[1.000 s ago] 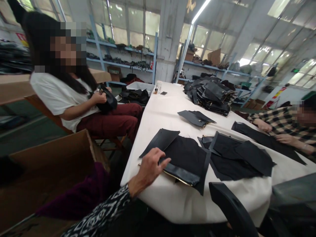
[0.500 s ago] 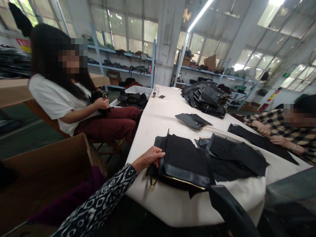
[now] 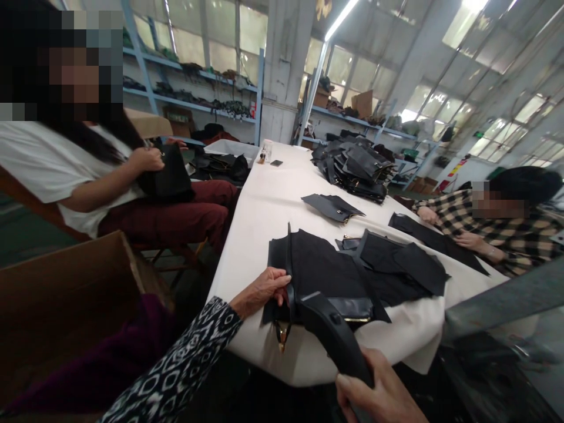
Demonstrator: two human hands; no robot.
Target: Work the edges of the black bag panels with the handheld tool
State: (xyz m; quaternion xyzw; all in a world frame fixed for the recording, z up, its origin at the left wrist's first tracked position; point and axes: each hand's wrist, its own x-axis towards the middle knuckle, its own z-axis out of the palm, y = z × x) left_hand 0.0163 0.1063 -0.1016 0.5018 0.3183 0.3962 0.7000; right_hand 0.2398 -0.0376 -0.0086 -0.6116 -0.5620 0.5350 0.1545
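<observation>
My left hand pinches the left edge strip of a black bag piece, which lies flat near the front of the table. This piece has a smooth band and a gold zipper along its front edge. A gold clasp hangs at its left corner. From the lower right, my right hand grips a black handheld tool with a curved body. The tool's flat head is over the front left part of the bag piece; whether it touches cannot be seen. More black bag pieces lie just to the right.
The cream-covered table bears a loose dark panel and a tall pile of bag pieces. A cardboard box stands at the left. One person sits left; another in a checked shirt works at right. A metal bar crosses the right.
My right hand has come into view, and the black tool has moved left and up over the bag piece. My left hand keeps its pinch. The view has shifted right; the left co-worker appears nearer.
</observation>
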